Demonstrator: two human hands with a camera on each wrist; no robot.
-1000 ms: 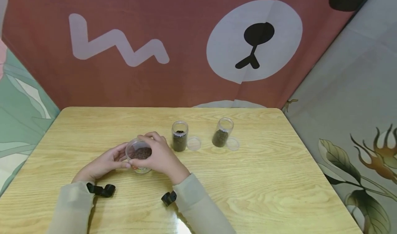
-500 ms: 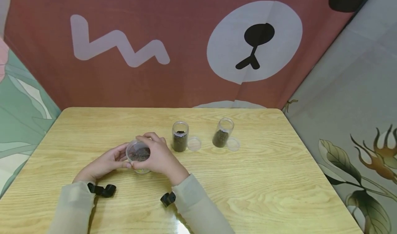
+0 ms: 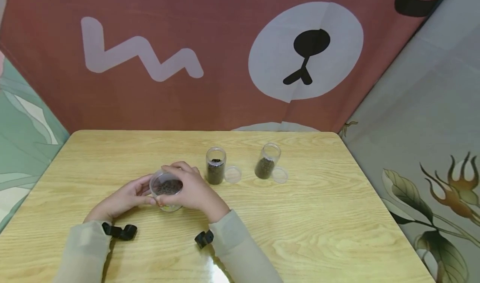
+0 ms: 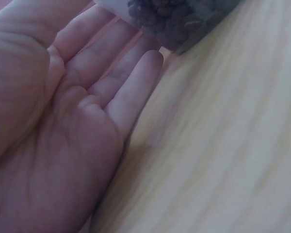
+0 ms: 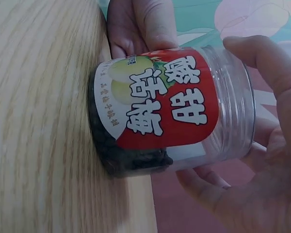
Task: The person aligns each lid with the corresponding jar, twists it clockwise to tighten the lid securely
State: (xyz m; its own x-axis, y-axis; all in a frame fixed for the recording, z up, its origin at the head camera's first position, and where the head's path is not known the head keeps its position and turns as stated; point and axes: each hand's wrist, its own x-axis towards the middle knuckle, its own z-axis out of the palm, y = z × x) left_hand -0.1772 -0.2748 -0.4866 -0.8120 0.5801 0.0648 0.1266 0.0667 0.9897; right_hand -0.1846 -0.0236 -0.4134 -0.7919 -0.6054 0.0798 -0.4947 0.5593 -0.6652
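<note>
On my far-off screen I count three jars in all: one short, wide, clear plastic jar (image 5: 172, 111) with a red and white label, and two tall, thin, clear plastic jars (image 3: 215, 166) (image 3: 267, 162). I see two flat, round, see-through lids (image 3: 233, 174) (image 3: 279, 175). I count two bare hands, one left hand (image 3: 129, 197) and one right hand (image 3: 191, 189), two pale grey-green sleeves (image 3: 84, 249) (image 3: 240, 245) and two small black gadgets (image 3: 120, 231) (image 3: 204, 238). I see one light yellow wooden table (image 3: 318, 212) and one big red-brown cloth (image 3: 150, 103).
</note>
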